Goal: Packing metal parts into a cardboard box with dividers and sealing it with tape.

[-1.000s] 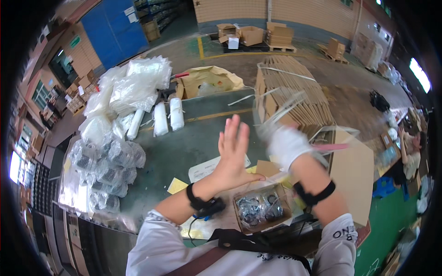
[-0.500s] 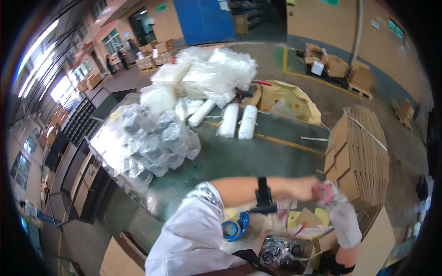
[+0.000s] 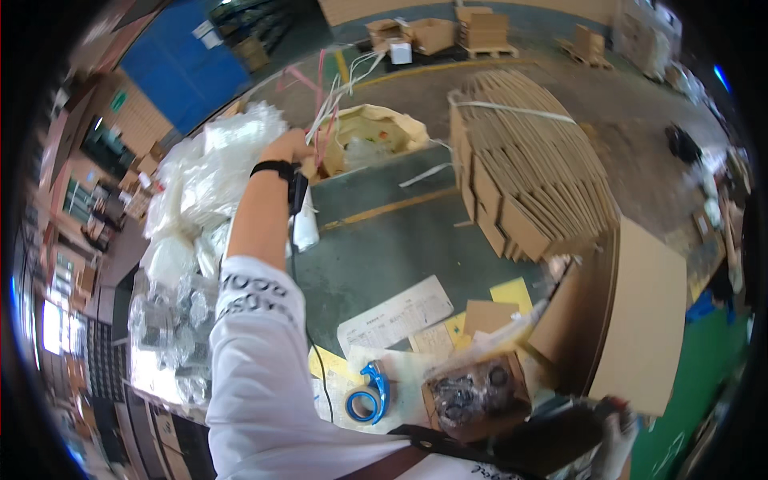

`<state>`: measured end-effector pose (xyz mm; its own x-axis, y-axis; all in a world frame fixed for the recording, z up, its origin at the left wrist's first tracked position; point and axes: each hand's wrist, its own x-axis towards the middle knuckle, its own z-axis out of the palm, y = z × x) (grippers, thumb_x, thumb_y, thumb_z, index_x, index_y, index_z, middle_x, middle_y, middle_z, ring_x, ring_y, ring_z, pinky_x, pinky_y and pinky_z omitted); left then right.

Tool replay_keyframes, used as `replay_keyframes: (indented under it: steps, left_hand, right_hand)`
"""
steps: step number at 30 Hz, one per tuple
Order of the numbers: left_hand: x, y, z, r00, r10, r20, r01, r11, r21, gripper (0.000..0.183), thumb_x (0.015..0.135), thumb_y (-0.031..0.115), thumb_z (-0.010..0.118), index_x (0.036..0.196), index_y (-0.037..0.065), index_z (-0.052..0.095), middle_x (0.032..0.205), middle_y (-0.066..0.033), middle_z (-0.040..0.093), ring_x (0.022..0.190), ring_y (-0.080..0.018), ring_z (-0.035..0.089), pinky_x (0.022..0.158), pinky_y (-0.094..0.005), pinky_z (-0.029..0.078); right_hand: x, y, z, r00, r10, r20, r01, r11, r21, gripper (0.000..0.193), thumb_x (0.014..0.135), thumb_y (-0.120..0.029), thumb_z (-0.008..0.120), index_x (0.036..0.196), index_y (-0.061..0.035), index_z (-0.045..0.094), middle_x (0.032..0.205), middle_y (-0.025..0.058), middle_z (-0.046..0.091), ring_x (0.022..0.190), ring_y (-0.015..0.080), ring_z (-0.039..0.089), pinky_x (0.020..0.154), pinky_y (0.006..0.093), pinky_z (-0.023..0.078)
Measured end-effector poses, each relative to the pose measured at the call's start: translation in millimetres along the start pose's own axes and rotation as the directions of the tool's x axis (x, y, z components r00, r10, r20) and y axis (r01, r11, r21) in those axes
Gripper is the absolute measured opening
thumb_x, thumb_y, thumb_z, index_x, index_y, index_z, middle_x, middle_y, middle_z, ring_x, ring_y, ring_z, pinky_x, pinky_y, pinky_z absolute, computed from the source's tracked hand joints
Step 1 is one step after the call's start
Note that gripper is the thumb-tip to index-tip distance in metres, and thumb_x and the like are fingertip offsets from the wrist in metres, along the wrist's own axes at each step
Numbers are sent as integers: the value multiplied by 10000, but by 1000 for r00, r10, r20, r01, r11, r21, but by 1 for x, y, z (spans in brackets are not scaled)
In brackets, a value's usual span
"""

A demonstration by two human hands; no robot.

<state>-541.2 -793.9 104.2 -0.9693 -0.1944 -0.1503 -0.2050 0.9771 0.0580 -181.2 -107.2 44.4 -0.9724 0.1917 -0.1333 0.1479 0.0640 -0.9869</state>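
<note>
My left hand (image 3: 290,149), a black band on its wrist, reaches to the far side of the table, closed around pink and white plastic straps (image 3: 336,100). The straps fan out upward in front of a large yellowish sack (image 3: 410,126). At the lower right my right hand (image 3: 614,436), in a whitish glove, is smeared by motion and its fingers do not show clearly. Near it an open carton (image 3: 516,404) contains dark parts in clear plastic. A blue tape dispenser (image 3: 379,388) rests on papers to the carton's left.
Flattened cartons (image 3: 536,160) stand bundled at the table's right. Clear plastic bags (image 3: 212,172) and wrapped parts (image 3: 172,320) pile up on the left. A large cardboard flap (image 3: 644,312) rises at the right. Printed sheets (image 3: 396,314) lie on the green tabletop (image 3: 376,252).
My left hand has swung from the right side to the far left, beside the sack, with the straps now spread out. My right hand has dropped lower. The view has turned rightward.
</note>
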Motion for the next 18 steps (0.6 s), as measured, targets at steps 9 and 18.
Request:
replay_keyframes:
  steps: [9, 18]
  left_hand:
    - [-212, 342, 171, 387, 824, 413, -365, 549, -752, 724, 892, 529, 567, 1358, -7, 430, 1245, -185, 565, 1140, -234, 552, 910, -309, 469]
    - [-239, 522, 281, 720, 632, 287, 203, 204, -958, 655, 895, 479, 593, 1332, 16, 440, 1300, -143, 522, 1178, -253, 510, 952, -430, 450]
  right_hand:
    - [141, 146, -259, 680, -271, -681, -556, 415, -720, 705, 835, -540, 581, 1242, 34, 529, 1177, 255, 595, 1025, 377, 599, 901, 424, 470]
    - [72, 157, -197, 931, -54, -362, -57, 956, -289, 558, 879, -443, 564, 1179, 26, 587, 1102, 148, 646, 926, 250, 630, 810, 366, 481]
